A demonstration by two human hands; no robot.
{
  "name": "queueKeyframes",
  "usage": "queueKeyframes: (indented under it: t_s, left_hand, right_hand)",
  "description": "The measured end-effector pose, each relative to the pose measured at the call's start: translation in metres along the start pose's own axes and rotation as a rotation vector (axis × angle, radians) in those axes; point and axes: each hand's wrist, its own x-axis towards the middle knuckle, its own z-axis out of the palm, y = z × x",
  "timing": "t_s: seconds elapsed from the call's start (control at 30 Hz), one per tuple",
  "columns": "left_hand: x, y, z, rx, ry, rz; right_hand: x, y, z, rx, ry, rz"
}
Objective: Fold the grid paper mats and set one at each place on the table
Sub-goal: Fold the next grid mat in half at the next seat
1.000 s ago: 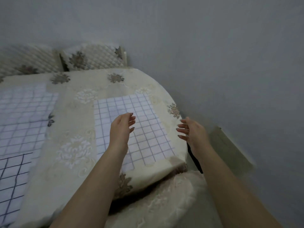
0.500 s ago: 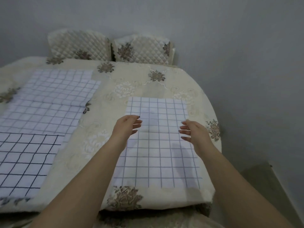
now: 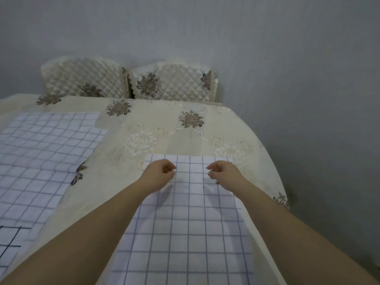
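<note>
A white mat with a blue grid [image 3: 185, 233] lies flat on the cream floral tablecloth [image 3: 164, 130], straight in front of me. Both my hands hover just above its far end and cast shadows on it. My left hand [image 3: 161, 173] has its fingers curled in against the thumb and holds nothing. My right hand [image 3: 223, 173] is loosely curled with the fingertips apart, also with nothing in it. Larger unfolded grid sheets [image 3: 41, 161] are spread over the left part of the table. A sheet with darker lines [image 3: 8, 243] shows at the lower left edge.
Two quilted chair backs [image 3: 82, 81] [image 3: 172, 81] stand behind the table's far edge. A grey wall [image 3: 308, 99] runs close along the right side, where the rounded table edge [image 3: 275, 182] drops away.
The view has swung left to face the mat squarely. Both hands have moved forward to the mat's far end, and their fingers have curled in from an open spread.
</note>
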Motion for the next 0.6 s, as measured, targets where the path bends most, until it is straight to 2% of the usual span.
queueKeyframes:
  t_s: [0.23, 0.4, 0.5, 0.6]
  left_hand:
    - [0.081, -0.013, 0.014, 0.316, -0.061, 0.167]
    - [0.120, -0.018, 0.006, 0.494, -0.085, 0.191]
    - [0.132, -0.021, 0.003, 0.518, -0.114, 0.176]
    - [0.136, -0.022, 0.002, 0.395, -0.157, 0.161]
  right_hand:
    - [0.085, 0.000, -0.005, -0.470, 0.066, -0.220]
    - [0.111, 0.003, -0.007, -0.784, 0.009, -0.218]
    - [0.119, 0.003, -0.007, -0.823, 0.001, -0.184]
    - [0.124, 0.002, -0.006, -0.791, -0.014, -0.138]
